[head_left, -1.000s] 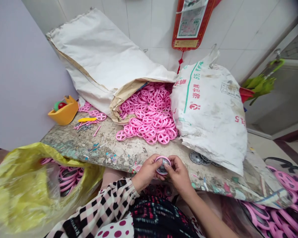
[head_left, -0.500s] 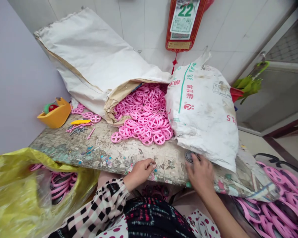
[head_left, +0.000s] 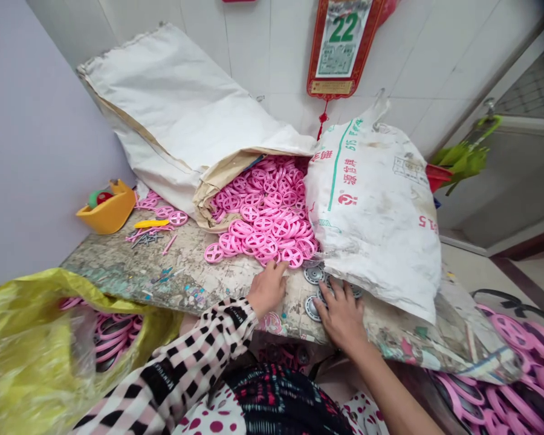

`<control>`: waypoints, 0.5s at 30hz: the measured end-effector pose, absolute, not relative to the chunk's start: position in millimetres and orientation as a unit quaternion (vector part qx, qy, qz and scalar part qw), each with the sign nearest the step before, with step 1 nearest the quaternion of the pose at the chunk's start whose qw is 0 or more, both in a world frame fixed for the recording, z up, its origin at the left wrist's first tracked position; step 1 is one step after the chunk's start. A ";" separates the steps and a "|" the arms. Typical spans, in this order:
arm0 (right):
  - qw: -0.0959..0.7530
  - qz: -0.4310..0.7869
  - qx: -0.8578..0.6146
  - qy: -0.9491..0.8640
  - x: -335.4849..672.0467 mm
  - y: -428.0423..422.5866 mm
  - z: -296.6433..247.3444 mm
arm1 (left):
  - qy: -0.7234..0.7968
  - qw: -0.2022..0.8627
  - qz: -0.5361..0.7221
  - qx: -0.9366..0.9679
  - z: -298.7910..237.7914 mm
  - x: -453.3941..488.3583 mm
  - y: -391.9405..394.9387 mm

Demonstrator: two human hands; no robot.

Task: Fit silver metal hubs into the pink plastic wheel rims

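Observation:
My left hand [head_left: 266,287] lies on the worn tabletop [head_left: 185,275] with its fingertips at the near edge of a heap of pink spoked wheels [head_left: 265,217]; its fingers are curled and what they hold, if anything, is hidden. My right hand [head_left: 342,311] rests spread and flat over several grey discs [head_left: 314,275] that poke out from under the printed white sack [head_left: 374,205]. One grey disc [head_left: 312,307] lies by its thumb. The pink wheels spill from the mouth of a big pale sack [head_left: 181,121].
A yellow plastic bag [head_left: 40,344] with pink rings hangs at the left. A yellow scoop [head_left: 109,210] and small loose parts lie at the table's back left. More pink wheels [head_left: 521,368] fill a bag at the lower right. A wall calendar [head_left: 342,45] hangs behind.
A second ago both hands held one pink-rimmed wheel together. That wheel is gone from them; the right hand went to the grey discs and dragged some out, the left reached forward to the pink heap.

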State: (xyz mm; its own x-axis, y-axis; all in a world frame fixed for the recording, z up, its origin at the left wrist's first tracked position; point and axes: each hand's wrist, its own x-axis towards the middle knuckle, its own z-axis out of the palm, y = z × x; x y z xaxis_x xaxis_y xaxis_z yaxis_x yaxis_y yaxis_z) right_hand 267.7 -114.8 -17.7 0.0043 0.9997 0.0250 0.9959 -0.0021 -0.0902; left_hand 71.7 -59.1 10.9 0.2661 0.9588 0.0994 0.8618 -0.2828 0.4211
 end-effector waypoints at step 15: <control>0.066 -0.119 -0.608 -0.782 281.7 -114.2 -3.2 | 0.456 -0.061 0.051 0.886 8.3 76.3 -22.8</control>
State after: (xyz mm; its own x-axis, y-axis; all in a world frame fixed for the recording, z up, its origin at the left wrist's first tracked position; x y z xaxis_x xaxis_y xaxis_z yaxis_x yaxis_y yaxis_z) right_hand 281.7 -114.2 -3.2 -0.2514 0.9356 0.2480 0.9670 0.2318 0.1059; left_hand 76.3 -22.8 8.3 0.5790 0.8020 0.1468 0.8146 -0.5767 -0.0622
